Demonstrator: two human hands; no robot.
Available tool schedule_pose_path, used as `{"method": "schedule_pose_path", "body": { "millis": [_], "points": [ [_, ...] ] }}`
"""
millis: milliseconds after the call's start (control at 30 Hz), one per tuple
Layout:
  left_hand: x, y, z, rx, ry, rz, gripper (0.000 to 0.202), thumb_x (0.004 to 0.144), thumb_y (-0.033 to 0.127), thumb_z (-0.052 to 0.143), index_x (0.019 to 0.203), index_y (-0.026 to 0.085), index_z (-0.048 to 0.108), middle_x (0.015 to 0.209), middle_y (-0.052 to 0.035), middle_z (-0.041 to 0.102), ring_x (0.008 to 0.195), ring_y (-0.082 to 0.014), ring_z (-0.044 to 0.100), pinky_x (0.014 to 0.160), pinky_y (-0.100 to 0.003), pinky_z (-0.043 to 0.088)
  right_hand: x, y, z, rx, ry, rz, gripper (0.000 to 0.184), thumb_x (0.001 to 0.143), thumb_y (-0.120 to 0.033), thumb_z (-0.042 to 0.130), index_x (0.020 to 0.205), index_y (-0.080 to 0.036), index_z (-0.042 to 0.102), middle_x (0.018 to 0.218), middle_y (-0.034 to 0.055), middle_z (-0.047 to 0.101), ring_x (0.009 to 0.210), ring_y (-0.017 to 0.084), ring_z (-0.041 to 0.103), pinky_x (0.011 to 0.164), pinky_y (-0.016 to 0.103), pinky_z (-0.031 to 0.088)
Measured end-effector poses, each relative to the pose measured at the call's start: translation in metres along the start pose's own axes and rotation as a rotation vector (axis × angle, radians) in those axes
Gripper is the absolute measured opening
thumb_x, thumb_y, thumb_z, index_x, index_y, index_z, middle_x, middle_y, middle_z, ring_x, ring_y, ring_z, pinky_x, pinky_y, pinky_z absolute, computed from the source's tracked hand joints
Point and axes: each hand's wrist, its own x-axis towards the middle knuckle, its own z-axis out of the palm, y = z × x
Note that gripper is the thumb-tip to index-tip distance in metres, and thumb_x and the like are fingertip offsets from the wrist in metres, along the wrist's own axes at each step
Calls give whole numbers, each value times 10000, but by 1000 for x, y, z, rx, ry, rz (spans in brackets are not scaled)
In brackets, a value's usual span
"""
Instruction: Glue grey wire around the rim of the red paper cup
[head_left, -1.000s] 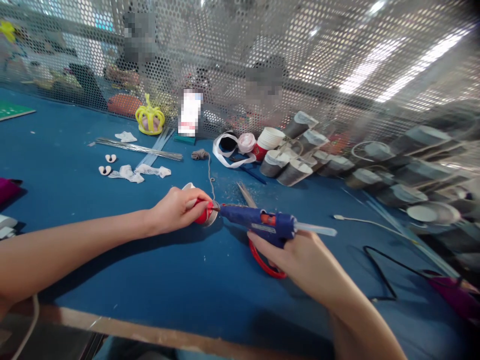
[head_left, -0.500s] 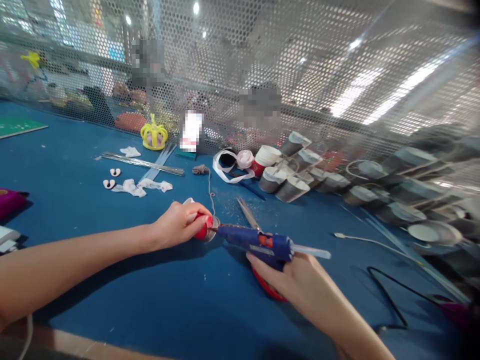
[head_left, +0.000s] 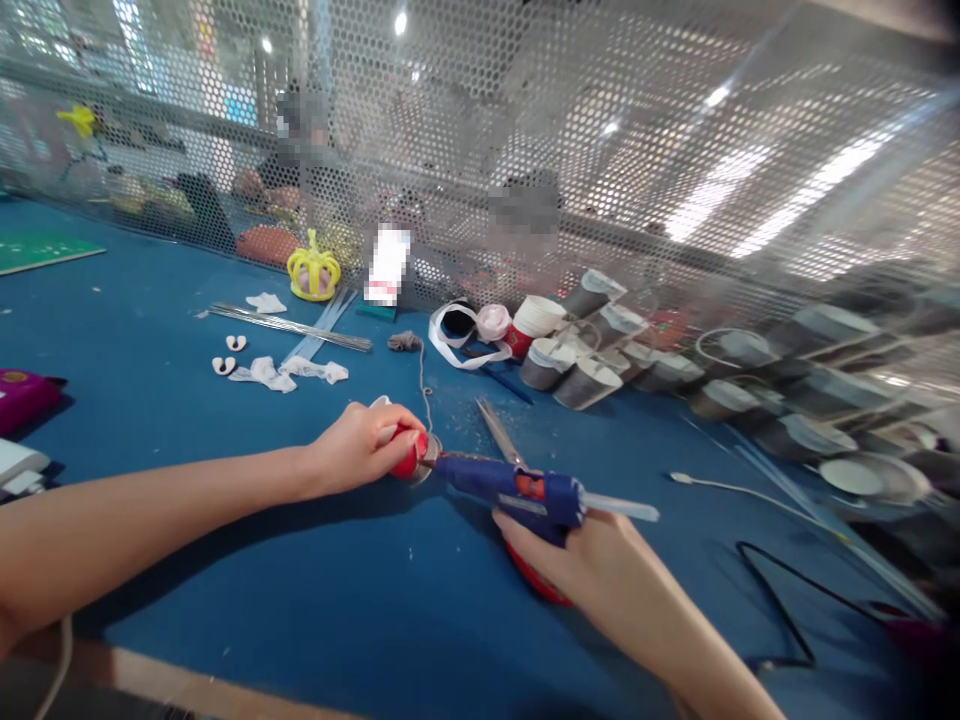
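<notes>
Pinches a red object [head_left: 406,464] in the left hand [head_left: 360,450]; clasps in the right hand [head_left: 589,565] a blue glue gun [head_left: 484,479] aimed at it.

Front and centre over the table [head_left: 360,590], the left hand [head_left: 360,450] has the cup [head_left: 405,464], and to its right the right hand [head_left: 600,560] holds the glue gun [head_left: 480,478], nozzle at the cup! The scissors [head_left: 497,430] lie partly beneath that gun, blades pointing away. Straight behind the cup — the yarn [head_left: 405,342]. Over on the left, the rods [head_left: 262,321] cross the strips [head_left: 301,349], scraps [head_left: 266,374] nearer, the crown [head_left: 313,278] behind. Right of the crown stands the phone [head_left: 388,262]; further right, the paper cups [head_left: 541,315], then the containers [head_left: 585,384] — all before the mesh panel [head_left: 450,130].
</notes>
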Motion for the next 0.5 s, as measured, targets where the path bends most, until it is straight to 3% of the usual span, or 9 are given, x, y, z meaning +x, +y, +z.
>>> {"method": "schedule_pose_path", "body": {
  "millis": [100,200,300,367,500],
  "points": [
    [-1,-1,1,3,37,39,213,841,222,439,861,162,642,813,-26,701,714,-132,632,664,-229,477,3,6,1,112,-52,97,119,663,-329,590,621,-217,595,477,-14,552,413,127,472,411,245,386],
    [-4,-2,3,-9,108,134,196,841,218,456,893,161,636,780,-20,702,663,-112,629,640,-208,480,7,14,-3,196,-101,191,224,681,-412,598,605,-204,569,357,-43,461,320,108,409,353,241,353],
    [-6,-1,3,-2,168,247,179,835,187,468,918,148,621,710,-6,692,582,-81,605,593,-175,475,12,23,-12,458,-99,256,275,646,-443,647,605,-182,568,340,-64,414,314,74,364,345,213,323],
    [-8,1,2,13,189,310,171,833,170,468,918,139,613,646,7,677,521,-62,575,556,-155,463,18,32,-20,644,-31,253,264,607,-405,692,596,-172,570,369,-65,424,339,58,364,347,193,312],
    [-11,6,0,62,217,398,161,842,178,452,895,142,600,506,46,611,407,-42,494,469,-139,417,35,59,-29,841,285,369,239,489,-296,761,617,-177,598,548,-18,577,479,76,503,428,173,421]
  ]
}}
